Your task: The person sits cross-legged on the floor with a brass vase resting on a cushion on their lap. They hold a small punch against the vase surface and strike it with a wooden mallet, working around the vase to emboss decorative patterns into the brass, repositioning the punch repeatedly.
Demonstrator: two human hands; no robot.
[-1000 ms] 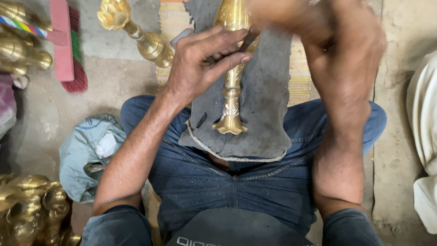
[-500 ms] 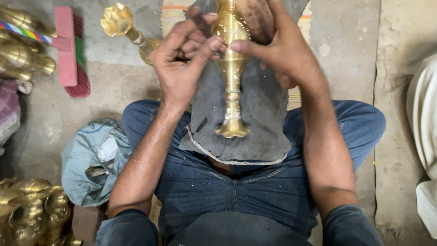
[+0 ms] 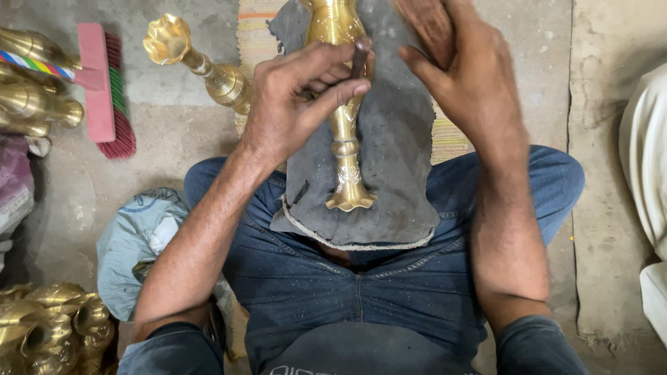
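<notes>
A tall brass vase (image 3: 343, 149) lies on a dark grey cloth (image 3: 396, 160) across my lap, its flared foot pointing toward me. My left hand (image 3: 295, 104) pinches a short dark metal tool (image 3: 359, 57) against the vase's upper body. My right hand (image 3: 465, 76) is raised beside the vase's top and grips a brown wooden handle that is blurred at the frame's upper edge. The top of the vase is cut off by the frame.
A second brass vase (image 3: 198, 62) lies on the concrete floor at the upper left. A pink brush (image 3: 104, 90) and more brass pieces (image 3: 35, 97) lie further left. Brass pieces (image 3: 48, 333) sit bottom left beside a blue-grey bag (image 3: 135, 243). White cloth (image 3: 646, 180) is at the right.
My right hand has moved up and away from my forearm-down pose, now raised at the vase's top. My left hand stays on the tool, shifted slightly along the vase.
</notes>
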